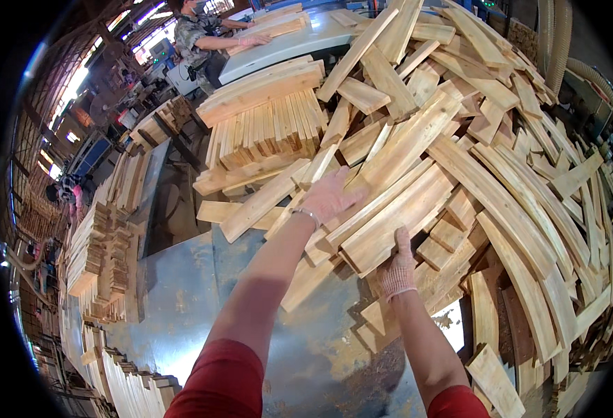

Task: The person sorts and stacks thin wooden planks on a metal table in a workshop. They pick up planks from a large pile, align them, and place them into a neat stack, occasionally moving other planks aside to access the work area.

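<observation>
Single head view, fisheye, worn on the person's head, looking down and forward over the table (181, 292) from close range. Both forearms enter from the lower edge, hands (331, 195) reaching into the wood pile (459, 153) mid-frame. Edges bend toward the dark round rim. Upper left shows the far workshop. No second view to overlap.

Pile of curved slats (459, 160): pale raw wood, unfinished, matt, sawn faces with visible grain. Surface (181, 292) below the pile: blue-grey painted metal, dull, worn and scuffed, dusted with sawdust. My left hand (331, 198) and right hand (398, 268), both on the pile's near edge: knitted cloth gloves, pinkish-white, coarse weave. My sleeves (223, 383), nearer than the pile: red cloth, matt. Stacked straight slats (268, 125) left of the pile: same bare wood.
</observation>
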The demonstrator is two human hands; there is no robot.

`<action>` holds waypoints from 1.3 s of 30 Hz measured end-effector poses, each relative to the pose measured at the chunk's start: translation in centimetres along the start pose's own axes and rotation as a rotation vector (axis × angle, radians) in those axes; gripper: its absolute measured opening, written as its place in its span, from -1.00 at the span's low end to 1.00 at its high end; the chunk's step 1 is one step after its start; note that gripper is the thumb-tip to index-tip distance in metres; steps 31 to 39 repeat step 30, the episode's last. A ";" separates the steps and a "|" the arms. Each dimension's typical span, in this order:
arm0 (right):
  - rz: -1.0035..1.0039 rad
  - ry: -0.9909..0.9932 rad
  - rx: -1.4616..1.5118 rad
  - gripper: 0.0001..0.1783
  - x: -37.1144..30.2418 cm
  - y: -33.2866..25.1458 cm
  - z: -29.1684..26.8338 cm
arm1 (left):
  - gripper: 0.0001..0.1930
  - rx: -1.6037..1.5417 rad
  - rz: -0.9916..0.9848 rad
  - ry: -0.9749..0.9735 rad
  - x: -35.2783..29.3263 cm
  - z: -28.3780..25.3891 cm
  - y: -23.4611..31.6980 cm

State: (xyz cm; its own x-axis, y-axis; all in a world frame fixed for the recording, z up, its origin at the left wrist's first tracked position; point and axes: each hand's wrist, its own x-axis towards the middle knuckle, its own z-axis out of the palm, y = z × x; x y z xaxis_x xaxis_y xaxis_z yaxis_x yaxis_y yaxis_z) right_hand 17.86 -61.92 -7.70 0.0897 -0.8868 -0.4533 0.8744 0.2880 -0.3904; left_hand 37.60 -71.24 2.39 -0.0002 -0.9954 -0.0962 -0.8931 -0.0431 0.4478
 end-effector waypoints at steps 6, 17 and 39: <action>-0.155 -0.167 0.043 -0.20 0.0 1.5 -0.6 | 0.13 0.055 -0.012 -0.224 4.9 0.1 1.6; 0.182 -0.123 -0.218 -0.31 -17.5 -0.4 -7.2 | 0.06 -0.109 -0.117 -0.096 -20.0 1.2 3.4; 0.417 -0.542 -1.178 0.07 -51.6 17.7 -21.4 | -0.17 -1.187 -0.744 0.137 -76.5 11.1 -11.3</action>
